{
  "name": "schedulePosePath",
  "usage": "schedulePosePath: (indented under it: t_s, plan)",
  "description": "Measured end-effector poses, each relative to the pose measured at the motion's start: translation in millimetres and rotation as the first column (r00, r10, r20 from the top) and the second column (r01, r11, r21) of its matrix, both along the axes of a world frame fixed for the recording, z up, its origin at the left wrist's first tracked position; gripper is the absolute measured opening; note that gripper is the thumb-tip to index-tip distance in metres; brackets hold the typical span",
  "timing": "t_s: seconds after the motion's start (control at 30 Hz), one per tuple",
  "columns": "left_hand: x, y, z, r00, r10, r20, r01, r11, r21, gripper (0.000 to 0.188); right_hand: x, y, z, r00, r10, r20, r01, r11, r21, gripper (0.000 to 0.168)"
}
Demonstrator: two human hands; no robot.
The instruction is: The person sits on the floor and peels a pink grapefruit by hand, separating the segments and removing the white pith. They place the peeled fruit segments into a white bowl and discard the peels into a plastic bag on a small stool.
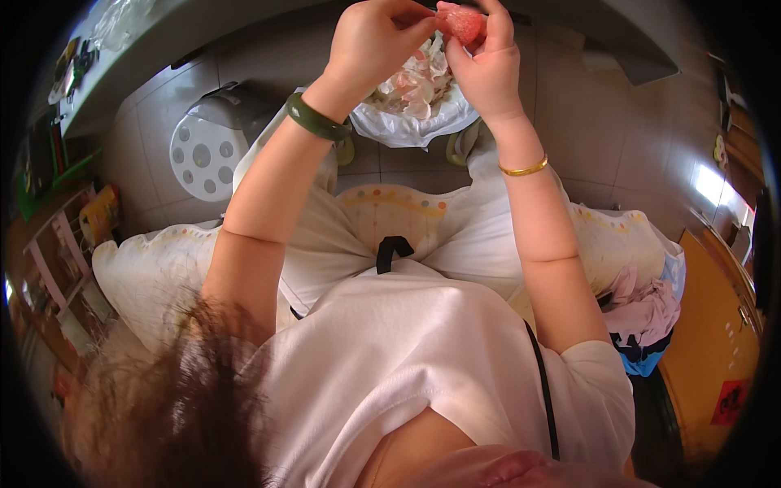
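Note:
A piece of peeled red citrus flesh (464,25), like pomelo or grapefruit, is at the top edge of the picture. My right hand (488,76) holds it between thumb and fingers. The thumb and fingertips of my left hand (372,46) pinch its left edge; a dark green bangle (314,119) is on that wrist. Below both hands, a container lined with a white plastic bag (406,131) holds pale peel and membrane scraps (421,82). My hands partly cover it. A gold bracelet (523,171) circles my right wrist.
A white-topped stool (201,155) stands on the tiled floor to the left. A grey table edge (152,55) curves across the upper left. Patterned seat covers (390,201) lie under and beside my legs. Pink cloth (640,305) is bunched at the right, near an orange-brown wooden surface (708,341).

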State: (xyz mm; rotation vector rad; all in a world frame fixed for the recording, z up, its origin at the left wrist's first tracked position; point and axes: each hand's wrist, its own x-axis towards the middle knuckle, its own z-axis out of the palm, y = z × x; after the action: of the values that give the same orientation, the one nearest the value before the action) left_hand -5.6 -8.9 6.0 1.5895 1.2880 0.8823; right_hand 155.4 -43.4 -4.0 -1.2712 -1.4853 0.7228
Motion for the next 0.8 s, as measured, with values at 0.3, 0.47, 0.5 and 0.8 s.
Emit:
schedulePosePath:
  t_s: [0.3,0.47,0.5,0.8]
  plan:
    - [1,1,-7,0.998,0.037,0.050,-0.039,0.998,0.043,0.005,-1,1,-4,1.000,0.026,-0.006,-0.026,0.996,-0.082,0.045]
    - [3,2,-12,0.984,0.055,0.172,-0.061,0.998,0.029,0.003,7,5,-34,0.631,-0.046,-0.775,-0.284,0.915,-0.286,0.027]
    - [3,1,-10,0.979,0.064,0.192,-0.068,0.998,0.013,0.003,7,5,-30,0.593,-0.066,-0.802,-0.310,0.901,-0.304,0.024]
    - [1,2,-11,0.955,0.064,0.288,-0.047,0.997,-0.066,0.005,16,9,-8,0.653,-0.253,-0.714,-0.317,0.765,-0.561,0.018]
